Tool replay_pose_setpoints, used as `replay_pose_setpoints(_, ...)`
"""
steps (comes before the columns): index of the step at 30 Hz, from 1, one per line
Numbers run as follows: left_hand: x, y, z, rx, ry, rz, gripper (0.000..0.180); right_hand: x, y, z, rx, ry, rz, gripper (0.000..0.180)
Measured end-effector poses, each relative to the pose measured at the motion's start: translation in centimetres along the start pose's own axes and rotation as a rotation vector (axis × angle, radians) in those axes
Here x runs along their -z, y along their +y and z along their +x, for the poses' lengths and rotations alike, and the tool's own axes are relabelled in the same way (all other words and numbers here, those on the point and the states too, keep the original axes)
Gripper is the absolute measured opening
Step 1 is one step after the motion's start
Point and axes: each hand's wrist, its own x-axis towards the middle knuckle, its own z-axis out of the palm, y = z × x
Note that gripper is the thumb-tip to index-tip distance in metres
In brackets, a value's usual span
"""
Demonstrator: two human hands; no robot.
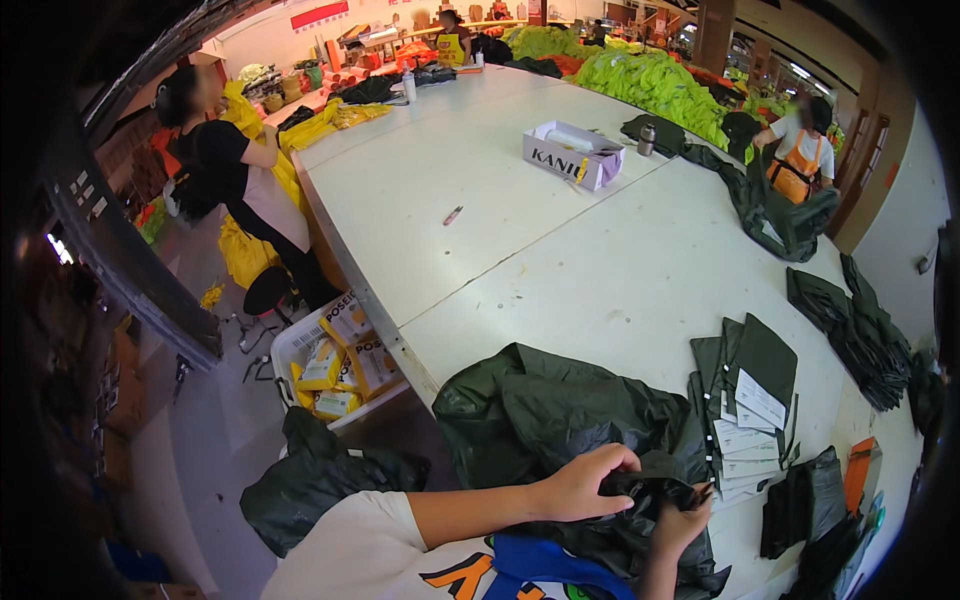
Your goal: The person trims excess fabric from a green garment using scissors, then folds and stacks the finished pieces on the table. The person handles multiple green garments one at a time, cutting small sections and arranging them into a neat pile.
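A wide camera is sitting on the head, looking down and forward. The left hand (588, 487) and right hand (684, 522) are showing up close; the counter (560, 260) is stretching away toward the far wall (265, 42).

Box (541, 154) on bench (400, 200): large black capitals along its white side; packets (373, 364) in white bin (385, 408): bold dark lettering on pale panels; white cards (745, 437) on green pieces (768, 352): fine dark print, too small to read; back wall (260, 42): red banner (319, 14) with pale characters, red characters near it; far worker's yellow apron (449, 50): print, unreadable.
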Motion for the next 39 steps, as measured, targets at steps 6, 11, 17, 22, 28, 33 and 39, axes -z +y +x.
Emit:
replay_pose_setpoints(6, 4.3, -4.8, 4.4, -0.194, 0.245, 0.574, 0.008, -1.3, -3.3, -2.1, 0.399, -0.548, -0.266, 0.034)
replay_pose_setpoints(11, 6.6, -1.6, 8.6, 0.38, -0.248, -0.036, 0.031, 1.3, 1.3, 7.2, -0.026, -0.438, -0.485, 0.028)
replay_pose_setpoints(17, 10.2, -5.8, 4.4, 0.421, 0.072, 0.07, 0.049, 20.2, 8.2, 26.4, -0.16, 0.229, 0.402, 0.046)
replay_pose_setpoints(22, 8.9, -14.0, -8.0, 0.869, 0.71, -0.359, 0.056, 11.9, 4.3, 17.4, 0.045, 0.392, 0.411, 0.027)
replay_pose_setpoints(28, 9.2, -15.1, -4.5, 0.7, 0.822, -0.533, 0.055, -3.3, 4.9, 4.5, -0.011, -0.691, -0.11, 0.013)
replay_pose_setpoints(33, 6.9, -11.1, -4.1, 0.52, 0.604, -0.662, 0.039, -10.4, 3.0, 5.7, 0.127, -0.861, -0.156, 0.018)
replay_pose_setpoints(39, 2.2, -8.4, -9.8, 0.45, 0.146, -0.276, 0.033, -14.7, 3.0, 6.4, 0.339, -1.219, -0.153, 0.044)
